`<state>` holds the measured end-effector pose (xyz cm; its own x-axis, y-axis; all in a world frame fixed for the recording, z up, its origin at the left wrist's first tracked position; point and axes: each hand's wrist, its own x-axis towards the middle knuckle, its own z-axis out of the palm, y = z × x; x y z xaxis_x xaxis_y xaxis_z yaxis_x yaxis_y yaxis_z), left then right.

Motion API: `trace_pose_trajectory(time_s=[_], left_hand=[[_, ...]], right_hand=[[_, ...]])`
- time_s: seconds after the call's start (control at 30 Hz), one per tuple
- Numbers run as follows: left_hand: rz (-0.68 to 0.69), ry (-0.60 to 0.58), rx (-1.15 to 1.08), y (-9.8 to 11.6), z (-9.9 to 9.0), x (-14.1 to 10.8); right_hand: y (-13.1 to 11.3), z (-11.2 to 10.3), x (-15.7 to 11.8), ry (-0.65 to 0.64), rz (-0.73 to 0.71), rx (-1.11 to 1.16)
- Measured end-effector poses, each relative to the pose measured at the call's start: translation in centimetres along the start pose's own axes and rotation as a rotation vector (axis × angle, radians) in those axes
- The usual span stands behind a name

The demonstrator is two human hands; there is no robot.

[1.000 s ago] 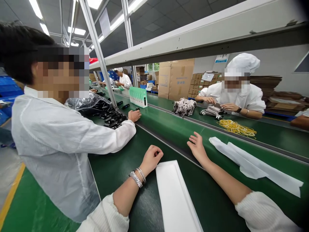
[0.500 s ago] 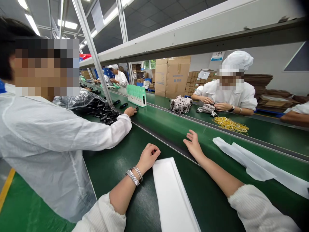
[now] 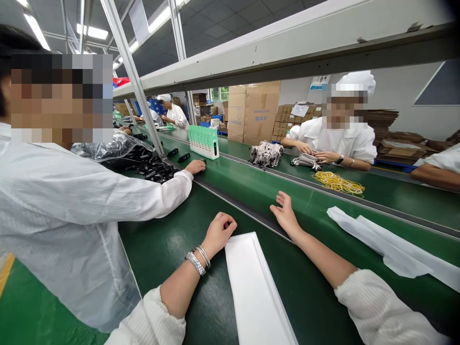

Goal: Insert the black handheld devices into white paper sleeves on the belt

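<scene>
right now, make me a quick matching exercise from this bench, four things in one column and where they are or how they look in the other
Things:
1. left hand
2. right hand
3. white tray
4. yellow rubber bands

Places and states:
A. fingers spread on the near green belt
B. in a loose heap on the far green belt
C. curled loosely, silver bracelets on the wrist
D. lying flat between the forearms

Right pairs: 1-C, 2-A, 3-D, 4-B
</scene>
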<state>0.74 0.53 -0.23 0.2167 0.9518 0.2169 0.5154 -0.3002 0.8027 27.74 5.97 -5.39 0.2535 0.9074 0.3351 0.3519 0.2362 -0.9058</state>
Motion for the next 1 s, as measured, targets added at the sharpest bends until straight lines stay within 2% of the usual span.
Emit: trace_pose_trajectory(time_s=[0.67,1.0], left_hand=[[0.017,-0.011,0.004,-0.62,0.56,0.5],[0.017,-0.019,0.025,-0.74,0.71,0.64]], right_hand=[[0.77,-0.19,0.4,-0.006,0.024,-0.014],[0.39,-0.25,0.43,-0.016,0.055,-0.004]])
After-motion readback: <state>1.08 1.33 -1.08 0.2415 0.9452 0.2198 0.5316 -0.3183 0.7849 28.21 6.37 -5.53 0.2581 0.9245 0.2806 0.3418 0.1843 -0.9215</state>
